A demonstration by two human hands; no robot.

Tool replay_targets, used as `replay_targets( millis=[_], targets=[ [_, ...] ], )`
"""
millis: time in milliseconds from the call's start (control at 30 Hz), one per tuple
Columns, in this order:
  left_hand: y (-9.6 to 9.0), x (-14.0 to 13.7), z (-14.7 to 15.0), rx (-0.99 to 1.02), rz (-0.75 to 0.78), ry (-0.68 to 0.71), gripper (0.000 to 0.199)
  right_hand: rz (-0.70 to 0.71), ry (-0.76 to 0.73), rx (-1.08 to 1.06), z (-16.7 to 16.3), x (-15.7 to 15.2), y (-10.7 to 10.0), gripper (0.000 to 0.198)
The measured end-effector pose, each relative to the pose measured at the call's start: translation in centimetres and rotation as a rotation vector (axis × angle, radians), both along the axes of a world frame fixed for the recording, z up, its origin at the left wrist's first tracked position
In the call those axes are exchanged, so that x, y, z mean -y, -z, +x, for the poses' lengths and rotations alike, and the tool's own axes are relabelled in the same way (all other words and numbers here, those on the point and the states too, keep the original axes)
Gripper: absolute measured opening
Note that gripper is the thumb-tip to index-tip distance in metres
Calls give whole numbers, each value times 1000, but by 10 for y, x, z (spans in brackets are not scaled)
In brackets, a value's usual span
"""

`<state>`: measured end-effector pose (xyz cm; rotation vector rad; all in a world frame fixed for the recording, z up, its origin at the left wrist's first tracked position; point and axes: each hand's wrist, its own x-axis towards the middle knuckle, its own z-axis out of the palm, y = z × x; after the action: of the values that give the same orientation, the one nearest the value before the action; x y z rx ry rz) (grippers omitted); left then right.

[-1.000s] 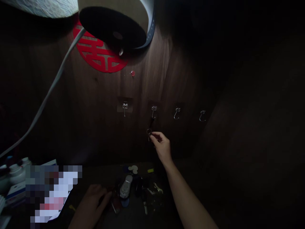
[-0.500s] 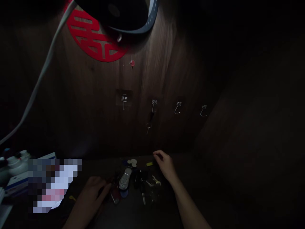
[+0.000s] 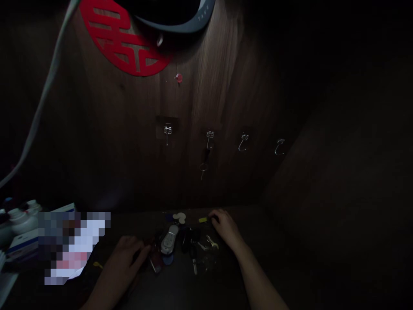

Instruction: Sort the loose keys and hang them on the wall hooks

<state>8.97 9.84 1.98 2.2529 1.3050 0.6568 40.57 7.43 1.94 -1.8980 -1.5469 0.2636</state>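
In the head view my left hand rests low at the left side of the pile of keys, its thumb apart from the fingers; the fingertips fade into the dark. Beside it lie a reddish fob, a blue round tag and a silver remote. My right hand is at the far right of the pile, thumb and forefinger curled together next to a small yellow tag. What is between those fingertips, if anything, is hidden. Loose keys and a car key lie between my hands.
Metal hooks line the dark wooden back panel; a key ring hangs from one. A red paper cutout and a pale cable are above. White bottles and a box stand at left.
My right hand has lowered onto the surface by the yellow tag. My left hand stays nearly in place. The view has shifted slightly downward.
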Motion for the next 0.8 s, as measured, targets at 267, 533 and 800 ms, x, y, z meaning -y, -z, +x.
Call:
replay_targets(
  millis=[267, 533, 800],
  targets=[
    [1, 0, 1, 32, 36, -7, 34, 97, -3, -212, -2, -2, -7, 12],
    [1, 0, 0, 16, 22, 4, 35, 171, 4, -1154, -18, -1, -20, 23],
    [-1, 1, 0, 25, 20, 6, 35, 126, 69, -1734, -29, -3, -21, 9]
  ],
)
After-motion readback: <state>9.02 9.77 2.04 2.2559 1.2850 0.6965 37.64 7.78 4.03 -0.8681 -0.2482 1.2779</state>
